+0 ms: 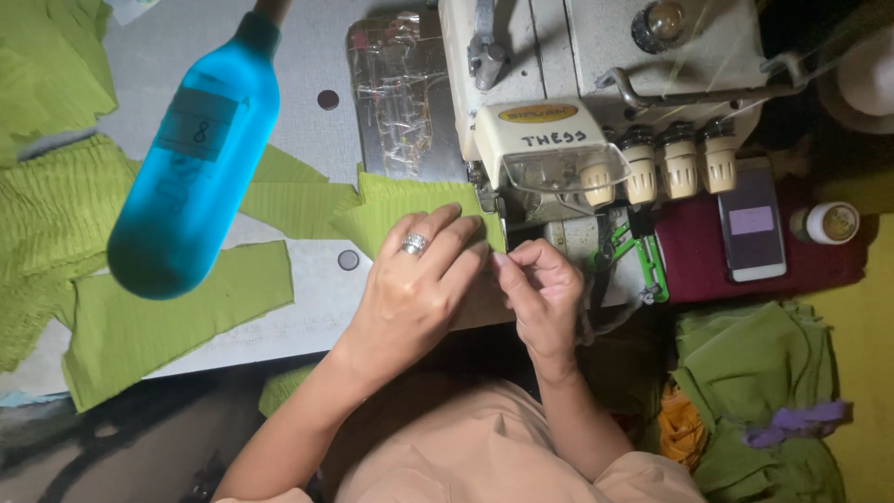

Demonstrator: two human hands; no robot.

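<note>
My left hand, with a ring on one finger, lies flat on a piece of green ribbed fabric, pressing it to the table just left of the needle area. My right hand pinches the edge of that fabric at the foot of the cream overlock sewing machine. Its fingertips meet the left hand's fingertips near the presser foot.
A blue bottle hangs blurred near the camera at the left. More green fabric pieces lie on the grey table. A phone and a small jar sit to the right, above a pile of green cloth.
</note>
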